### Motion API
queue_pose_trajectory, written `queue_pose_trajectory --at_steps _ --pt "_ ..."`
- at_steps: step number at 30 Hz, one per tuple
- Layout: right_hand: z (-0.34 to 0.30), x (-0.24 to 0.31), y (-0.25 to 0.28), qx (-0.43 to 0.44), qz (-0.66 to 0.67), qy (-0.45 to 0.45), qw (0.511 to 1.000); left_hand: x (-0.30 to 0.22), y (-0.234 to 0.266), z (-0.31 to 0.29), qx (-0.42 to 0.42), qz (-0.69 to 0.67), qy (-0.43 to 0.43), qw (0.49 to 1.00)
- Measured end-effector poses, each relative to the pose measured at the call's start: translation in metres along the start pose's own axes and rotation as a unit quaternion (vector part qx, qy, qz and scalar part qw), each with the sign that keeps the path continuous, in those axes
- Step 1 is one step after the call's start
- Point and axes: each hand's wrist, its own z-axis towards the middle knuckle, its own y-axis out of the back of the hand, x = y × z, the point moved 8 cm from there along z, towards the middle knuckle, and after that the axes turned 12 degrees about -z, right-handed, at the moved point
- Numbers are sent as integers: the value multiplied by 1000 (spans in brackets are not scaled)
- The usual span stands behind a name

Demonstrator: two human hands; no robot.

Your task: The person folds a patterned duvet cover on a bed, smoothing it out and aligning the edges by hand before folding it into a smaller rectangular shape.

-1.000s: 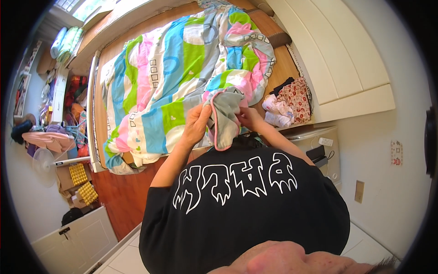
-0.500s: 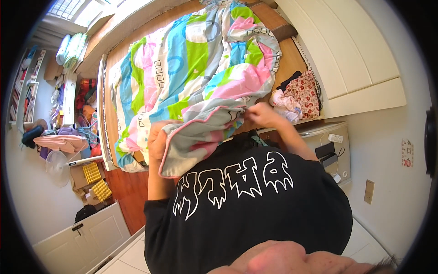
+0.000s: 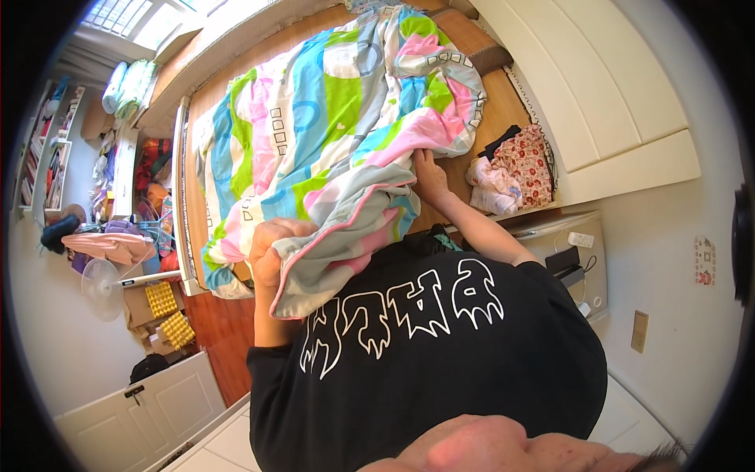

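Note:
A duvet cover with green, blue, pink, white and grey patches lies spread and wrinkled over a wooden bed surface. Its near edge, trimmed with pink piping, is lifted toward my body, and a grey corner hangs against my black top. My left hand is closed around the raised cloth beside that corner. At the cover's right side, my right hand pinches the folded edge; its fingertips are partly hidden by the fabric.
Crumpled clothes, one red-flowered, lie at the bed's right beside a cream headboard. A nightstand carries a power strip. On the left are a fan, yellow egg trays, a bookshelf and a white door.
My right hand has moved up and slightly left along the cover's edge, away from my body. My left hand keeps its hold, and the grey corner has sunk a little lower.

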Motion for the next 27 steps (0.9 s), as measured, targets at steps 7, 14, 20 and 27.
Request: queue_pose_trajectory --at_steps 7,14,20,27 --pt "37 -37 2 -54 -24 -48 997 -25 -19 4 40 7 -81 996" --pt "15 -23 -50 52 131 215 966 -27 -19 10 165 -158 -47 972" --pt "11 -53 1 -33 130 166 977 -37 26 -17 -182 51 -67 980" --pt "-3 -40 -8 32 84 232 969 -44 45 -19 -192 169 -49 966"
